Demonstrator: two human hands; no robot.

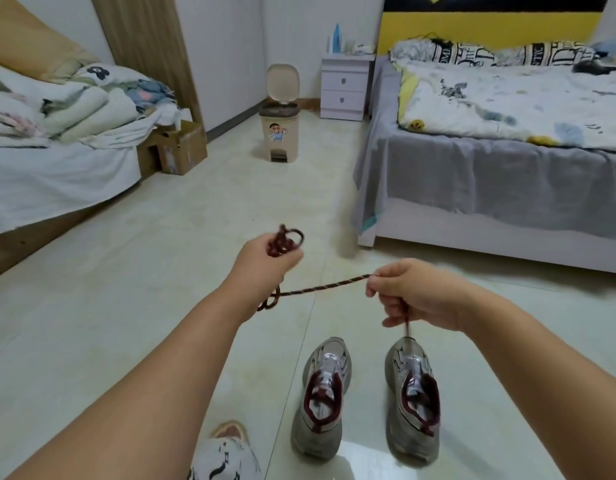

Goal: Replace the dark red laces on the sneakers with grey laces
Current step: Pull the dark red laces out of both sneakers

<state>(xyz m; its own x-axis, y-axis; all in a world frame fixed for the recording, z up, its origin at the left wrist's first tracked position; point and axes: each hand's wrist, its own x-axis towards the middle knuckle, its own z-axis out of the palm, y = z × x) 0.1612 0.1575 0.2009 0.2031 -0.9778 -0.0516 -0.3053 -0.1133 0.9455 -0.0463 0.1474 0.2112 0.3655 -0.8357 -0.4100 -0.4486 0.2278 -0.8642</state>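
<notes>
Above two grey sneakers (365,396) on the floor, the left hand (265,258) clutches bunched dark red lace (327,285) and the right hand (414,292) pinches its stretched length; tugging could topple the right shoe.

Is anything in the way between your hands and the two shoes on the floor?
Nothing visible. Left hand and right hand hold the dark red lace above the sneakers, with only bare floor around.

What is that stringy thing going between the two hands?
In the head view, a dark red lace stretches from the left hand, which grips a bunched part, to the right hand, which pinches it above the sneakers.
</notes>
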